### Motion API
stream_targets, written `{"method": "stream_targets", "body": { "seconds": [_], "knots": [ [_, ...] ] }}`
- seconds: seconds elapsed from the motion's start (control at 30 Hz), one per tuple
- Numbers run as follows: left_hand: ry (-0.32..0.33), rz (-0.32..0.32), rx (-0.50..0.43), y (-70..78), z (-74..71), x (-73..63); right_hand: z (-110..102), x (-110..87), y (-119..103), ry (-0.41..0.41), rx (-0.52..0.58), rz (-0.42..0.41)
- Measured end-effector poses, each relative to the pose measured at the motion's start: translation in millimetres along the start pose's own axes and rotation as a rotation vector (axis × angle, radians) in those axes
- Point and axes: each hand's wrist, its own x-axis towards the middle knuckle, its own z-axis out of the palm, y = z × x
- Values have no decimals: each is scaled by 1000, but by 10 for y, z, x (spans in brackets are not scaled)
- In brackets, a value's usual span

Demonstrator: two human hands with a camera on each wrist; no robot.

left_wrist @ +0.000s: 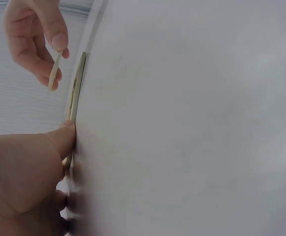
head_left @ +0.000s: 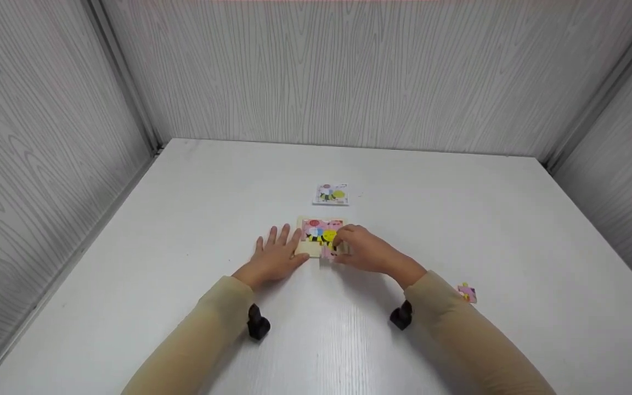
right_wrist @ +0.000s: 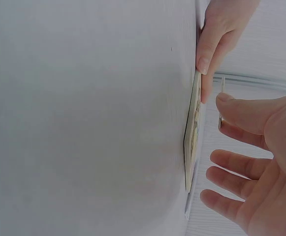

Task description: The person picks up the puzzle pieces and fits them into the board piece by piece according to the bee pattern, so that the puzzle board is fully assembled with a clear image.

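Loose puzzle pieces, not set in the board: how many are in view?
2. The held piece is pinched by the right hand above the board; the other piece lies on the table beside the right sleeve. More may be hidden.

The left forearm [head_left: 195, 334] and the right forearm [head_left: 480, 340] are stretched forward and angled inward, both covered by sleeves to the wrists [head_left: 246, 275]. The left grip [head_left: 275, 258] is held palm down, its fingers [head_left: 283, 236] spread and its thumb [head_left: 299, 259] extended inward. The right grip [head_left: 368, 249] is turned sideways, thumb [right_wrist: 243, 112] and forefinger [right_wrist: 242, 135] set in a pinch, the other fingers [right_wrist: 229, 183] being held apart, slightly bent.
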Motion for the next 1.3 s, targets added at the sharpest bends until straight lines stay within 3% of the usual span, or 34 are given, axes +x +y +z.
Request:
{"method": "stream_targets", "body": {
  "seconds": [0.33,0.5,1.03,1.3],
  "knots": [
    [-1,4,22,6,10,10,74,183,-74,24,-8,-36],
    [4,11,24,-11,-3,17,67,286,-145,9,-26,-15],
    [16,17,30,-8,-1,12,123,468,-180,-18,-78,-19],
    [14,19,28,-8,-16,-2,139,487,-183,-9,-80,-58]
  ]
}}
